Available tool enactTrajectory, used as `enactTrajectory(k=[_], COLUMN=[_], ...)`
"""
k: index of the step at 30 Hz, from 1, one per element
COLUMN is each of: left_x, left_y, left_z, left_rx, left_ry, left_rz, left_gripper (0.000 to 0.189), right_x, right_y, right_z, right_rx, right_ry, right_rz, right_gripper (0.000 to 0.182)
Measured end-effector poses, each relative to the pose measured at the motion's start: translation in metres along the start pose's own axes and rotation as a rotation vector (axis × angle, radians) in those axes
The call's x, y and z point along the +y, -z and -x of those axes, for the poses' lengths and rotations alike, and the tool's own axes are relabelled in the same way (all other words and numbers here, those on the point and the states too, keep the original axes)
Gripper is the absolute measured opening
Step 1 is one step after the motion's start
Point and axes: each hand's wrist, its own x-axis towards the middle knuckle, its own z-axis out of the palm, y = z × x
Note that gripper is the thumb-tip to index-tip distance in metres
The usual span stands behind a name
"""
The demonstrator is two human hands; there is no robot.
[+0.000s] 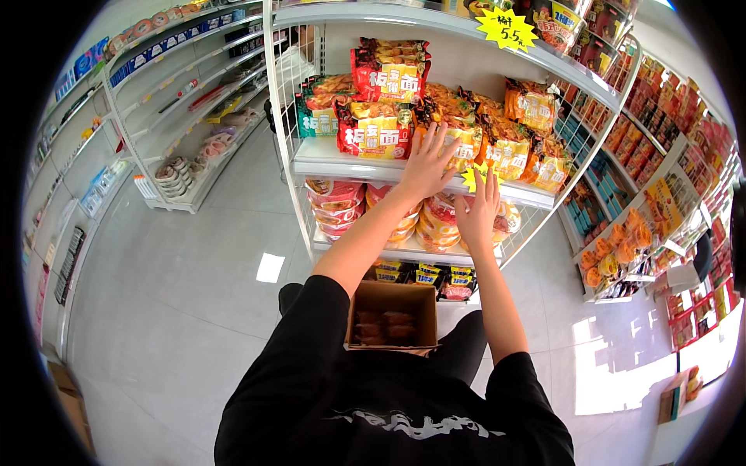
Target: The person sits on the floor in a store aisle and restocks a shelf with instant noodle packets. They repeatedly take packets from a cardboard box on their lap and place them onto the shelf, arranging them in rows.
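My left hand [428, 166] has its fingers spread against the front of an orange instant noodle packet [466, 145] on the middle shelf [344, 163]. Lower and to the right, my right hand [478, 209] is at the shelf's front edge, fingers apart, partly covering a yellow starburst tag [470, 179]. Nothing shows in its grasp. More orange packets [506, 156] stand to the right of my hands. At the left are a red packet [376, 137], another red packet [389, 76] higher up behind it, and a green packet [317, 121].
An open cardboard box [429, 309] between my legs holds several packets [384, 329]. Noodle bowls [335, 204] are stacked on the shelf below. An upper shelf [408, 20] overhangs with noodle tubs [553, 26]. Other store racks [131, 116] line the left side.
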Motion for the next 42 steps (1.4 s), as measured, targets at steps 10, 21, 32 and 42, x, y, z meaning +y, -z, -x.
enactTrajectory(k=[10, 21, 32, 42], left_x=[0.064, 0.098, 0.078, 0.06], left_y=[0.022, 0.034, 0.02, -0.029], left_z=[0.169, 0.459, 0.45, 0.466], left_rx=[-0.013, -1.246, -0.855, -0.596], left_ry=[0.25, 0.747, 0.961, 1.474], left_rz=[0.417, 0.199, 0.215, 0.389], left_gripper=[0.053, 0.043, 0.045, 0.077], right_x=[0.025, -0.004, 0.003, 0.038], right_y=[-0.021, -0.044, -0.038, -0.103], right_z=[0.175, 0.367, 0.374, 0.332], right_rx=[-0.281, -0.8, -0.896, -1.425], right_ry=[-0.296, -0.407, -0.471, -0.496], right_rz=[-0.2, -0.179, -0.093, 0.023], right_gripper=[0.039, 0.021, 0.021, 0.033])
